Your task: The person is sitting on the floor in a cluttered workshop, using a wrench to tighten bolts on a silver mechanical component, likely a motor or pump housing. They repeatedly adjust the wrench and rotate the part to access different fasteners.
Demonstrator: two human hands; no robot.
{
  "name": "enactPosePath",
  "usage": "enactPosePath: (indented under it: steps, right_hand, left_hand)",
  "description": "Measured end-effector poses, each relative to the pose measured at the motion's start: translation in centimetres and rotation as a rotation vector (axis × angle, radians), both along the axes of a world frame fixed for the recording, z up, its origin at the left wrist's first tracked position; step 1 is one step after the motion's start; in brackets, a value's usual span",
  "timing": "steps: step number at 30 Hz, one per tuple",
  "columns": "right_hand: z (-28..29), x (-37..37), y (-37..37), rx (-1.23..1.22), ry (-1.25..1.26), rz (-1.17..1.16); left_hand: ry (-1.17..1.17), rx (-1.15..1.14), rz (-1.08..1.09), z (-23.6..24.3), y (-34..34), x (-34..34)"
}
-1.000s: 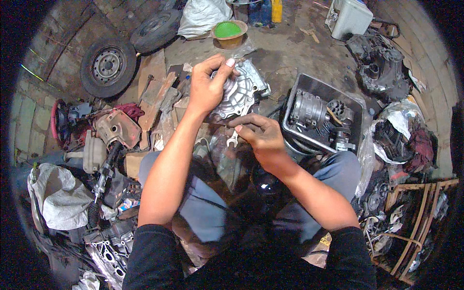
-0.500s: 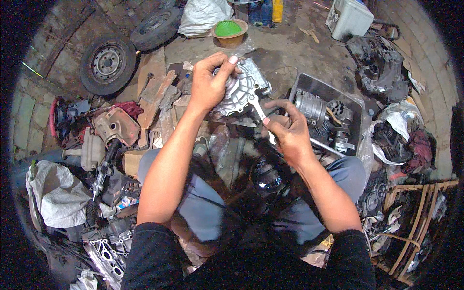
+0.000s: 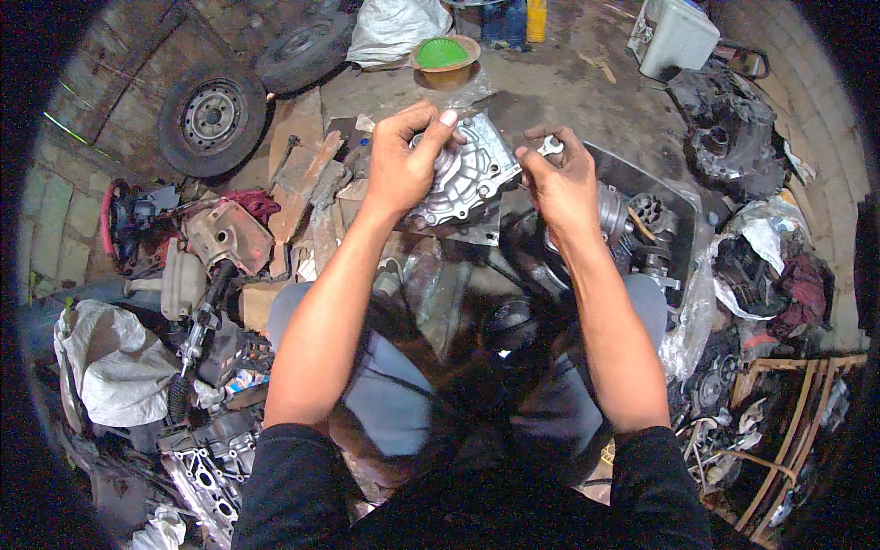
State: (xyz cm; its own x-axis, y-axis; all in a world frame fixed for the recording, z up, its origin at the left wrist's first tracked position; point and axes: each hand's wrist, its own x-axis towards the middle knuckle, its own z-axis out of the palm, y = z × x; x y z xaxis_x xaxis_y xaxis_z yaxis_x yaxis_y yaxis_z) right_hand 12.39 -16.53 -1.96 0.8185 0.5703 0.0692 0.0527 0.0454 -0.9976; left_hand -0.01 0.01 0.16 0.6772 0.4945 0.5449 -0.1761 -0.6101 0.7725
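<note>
My left hand (image 3: 403, 160), fingers curled and thumb raised, grips the left side of a cast aluminium housing (image 3: 467, 188) with ribs and bolt holes, lying on a sheet of metal or board (image 3: 472, 234). My right hand (image 3: 564, 183) is at the housing's right edge, fingers closed on a silver spanner (image 3: 550, 147), whose head pokes up between thumb and forefinger; the rest is hidden by the hand. Whether the spanner touches the housing I cannot tell.
Behind my right hand is a grey tub (image 3: 683, 206) of machined parts. Two wheels (image 3: 211, 124) lean at the left; a green bowl (image 3: 440, 52) sits on a basin at the back. Engine parts (image 3: 720, 128), sacks (image 3: 115, 367) and scrap crowd both sides.
My right hand has moved up and rightward with the spanner, which has turned so that its head now sits higher, at the housing's right edge. My left hand stays on the housing.
</note>
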Motion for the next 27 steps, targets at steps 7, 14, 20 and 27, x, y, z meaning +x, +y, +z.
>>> enactPosePath:
  steps: [7, 14, 20, 27]
  right_hand:
    - [0.0, -0.2, 2.2, 0.235, 0.085, -0.167]
    - [0.7, 0.4, -2.6, 0.308, 0.419, -0.045]
    - [0.1, -2.1, -5.4, 0.228, 0.575, 0.134]
    - [-2.2, -5.5, -6.8, 0.179, 0.312, 0.238]
  left_hand:
    - [-0.022, -0.005, -0.007, 0.0, -0.1, -0.1]
    - [-0.036, 0.018, 0.015, -0.2, -0.1, 0.3]
    - [-0.015, 0.027, 0.024, -0.1, -0.2, 0.2]
    - [-0.04, -0.007, 0.0, -0.3, 0.0, 0.4]
